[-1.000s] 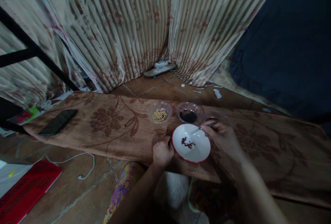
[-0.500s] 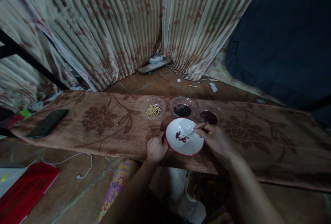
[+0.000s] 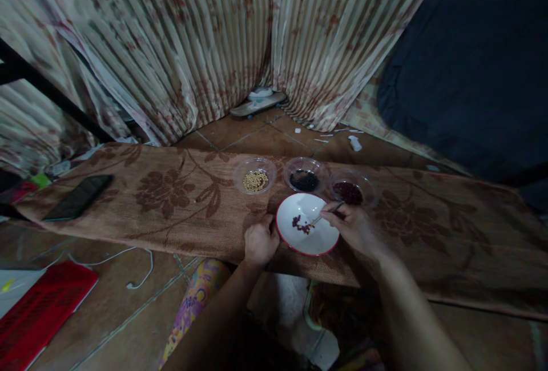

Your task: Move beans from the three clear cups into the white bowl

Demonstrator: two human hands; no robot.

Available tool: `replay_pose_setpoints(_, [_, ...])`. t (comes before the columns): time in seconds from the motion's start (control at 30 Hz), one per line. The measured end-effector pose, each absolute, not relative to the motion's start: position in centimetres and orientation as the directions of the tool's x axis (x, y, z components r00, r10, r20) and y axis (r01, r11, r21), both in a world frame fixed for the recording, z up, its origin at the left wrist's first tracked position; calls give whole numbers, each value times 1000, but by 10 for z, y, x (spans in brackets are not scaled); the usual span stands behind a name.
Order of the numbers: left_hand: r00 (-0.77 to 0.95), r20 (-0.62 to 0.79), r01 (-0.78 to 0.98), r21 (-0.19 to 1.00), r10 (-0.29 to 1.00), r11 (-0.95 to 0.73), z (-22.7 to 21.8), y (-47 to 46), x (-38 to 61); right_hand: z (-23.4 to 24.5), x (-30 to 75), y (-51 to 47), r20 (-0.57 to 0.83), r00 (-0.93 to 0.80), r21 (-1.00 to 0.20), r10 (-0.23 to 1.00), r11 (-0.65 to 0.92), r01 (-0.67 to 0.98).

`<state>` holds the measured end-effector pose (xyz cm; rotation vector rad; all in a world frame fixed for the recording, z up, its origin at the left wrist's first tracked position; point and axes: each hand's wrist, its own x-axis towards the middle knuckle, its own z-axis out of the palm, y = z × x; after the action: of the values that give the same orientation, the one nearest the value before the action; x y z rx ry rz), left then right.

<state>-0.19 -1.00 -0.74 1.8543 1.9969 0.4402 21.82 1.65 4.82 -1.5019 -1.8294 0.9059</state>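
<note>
While my right hand pinches slim metal tweezers, angled so their tips reach small dark-red beans in the round, red-rimmed white bowl between my hands, my left, curled beside its rim, apparently steadies it, though remotely I can't tell whether it grips.

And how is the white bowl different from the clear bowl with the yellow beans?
The white bowl is solid white with a red rim; the clear bowl is see-through.
The white bowl looks bigger here than the clear bowl.
The white bowl has a few scattered, mostly dark red beans; the clear bowl has a heap of yellow beans.
Both are round and sit on the brown flowered cloth.
</note>
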Motion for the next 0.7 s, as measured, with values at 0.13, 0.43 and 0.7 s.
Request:
replay_pose_setpoints(0.13, [-74, -105, 869, 480, 992, 115, -3, -10, -1, 49, 218, 16, 26, -185, -800, 982, 131, 586])
replay_pose_setpoints(0.43, [-44, -49, 878, 474, 998, 62, -10, -10, -3, 42, 219, 18, 7, -180, -821, 984, 108, 561])
replay_pose_setpoints(0.7, [-42, -35, 877, 477, 999, 53, -11, -11, -3, 39, 220, 20, 25, -161, -822, 987, 112, 558])
